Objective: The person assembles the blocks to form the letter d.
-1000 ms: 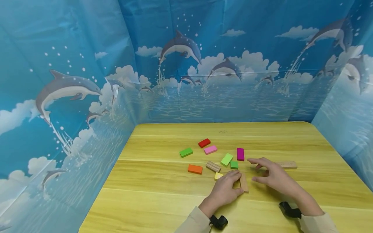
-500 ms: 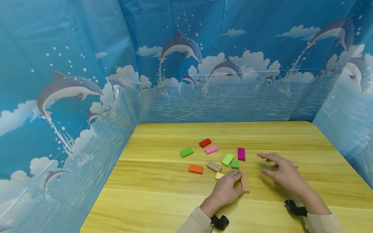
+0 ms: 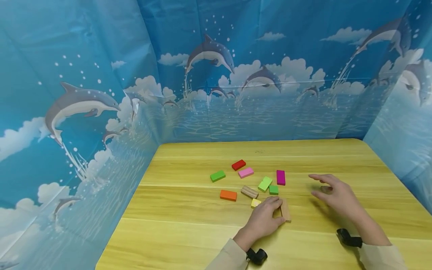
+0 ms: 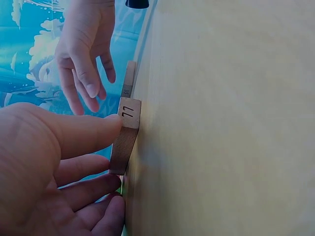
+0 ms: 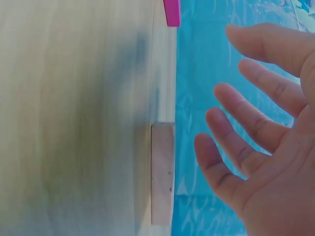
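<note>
The right hand [image 3: 339, 197] has shifted rightward in the frame. Across the bench [image 3: 189, 240], coloured blocks [image 3: 246, 173] lie scattered upper centre, none stacked. That hand hangs raised, fingers spread, holding nothing; the left hand [image 3: 264, 218], lower centre, grips a wooden block [image 3: 286, 210] near a partly hidden yellow block [image 3: 255, 202].

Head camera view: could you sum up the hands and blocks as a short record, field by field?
Left hand: grips a plain wooden rectangular block
Right hand: hovers, holding nothing
Surface: yellow wood-grain table
Farthest block: red rectangular block
Leftmost block: green rectangular block
Rightmost coloured block: magenta rectangular block
Backdrop: blue dolphin-print sheet
</note>
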`<state>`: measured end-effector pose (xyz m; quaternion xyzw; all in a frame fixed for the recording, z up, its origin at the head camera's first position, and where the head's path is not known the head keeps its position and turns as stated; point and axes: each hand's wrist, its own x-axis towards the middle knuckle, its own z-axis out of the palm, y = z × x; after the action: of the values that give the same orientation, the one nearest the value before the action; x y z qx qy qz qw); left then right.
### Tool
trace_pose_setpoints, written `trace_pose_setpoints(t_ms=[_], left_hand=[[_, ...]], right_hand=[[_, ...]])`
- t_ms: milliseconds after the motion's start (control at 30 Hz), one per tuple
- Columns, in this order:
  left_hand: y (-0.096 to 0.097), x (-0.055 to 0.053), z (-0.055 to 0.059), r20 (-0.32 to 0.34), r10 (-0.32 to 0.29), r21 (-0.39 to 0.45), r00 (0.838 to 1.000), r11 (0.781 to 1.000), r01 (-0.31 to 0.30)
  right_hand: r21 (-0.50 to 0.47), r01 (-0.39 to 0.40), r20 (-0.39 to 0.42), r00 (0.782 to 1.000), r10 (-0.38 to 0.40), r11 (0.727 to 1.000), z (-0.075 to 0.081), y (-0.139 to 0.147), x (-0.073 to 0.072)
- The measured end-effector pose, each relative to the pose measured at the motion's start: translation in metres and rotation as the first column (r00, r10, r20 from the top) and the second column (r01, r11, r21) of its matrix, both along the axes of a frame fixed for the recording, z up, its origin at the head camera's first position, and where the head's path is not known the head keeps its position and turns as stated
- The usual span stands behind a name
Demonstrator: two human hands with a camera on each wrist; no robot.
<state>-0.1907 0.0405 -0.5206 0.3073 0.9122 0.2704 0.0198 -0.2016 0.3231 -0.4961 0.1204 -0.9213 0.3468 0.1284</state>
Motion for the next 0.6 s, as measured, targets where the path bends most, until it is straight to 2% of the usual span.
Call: trace_pose_setpoints(t_ms=[167, 600], left_hand=[[0.0, 0.001, 0.001, -0.007, -0.001, -0.01, 1.0, 1.0, 0.001], [-0.001, 0.001, 0.002, -0.009, 0.0, -0.016, 1.0, 1.0, 0.0]], right_hand=[[0.003, 0.021, 0.052, 0.998, -0.021, 1.0, 0.001, 0.008, 0.001], [-0.037, 0.054, 0.112, 0.993, -0.05, 0.998, -0.002, 0.029, 0.002]])
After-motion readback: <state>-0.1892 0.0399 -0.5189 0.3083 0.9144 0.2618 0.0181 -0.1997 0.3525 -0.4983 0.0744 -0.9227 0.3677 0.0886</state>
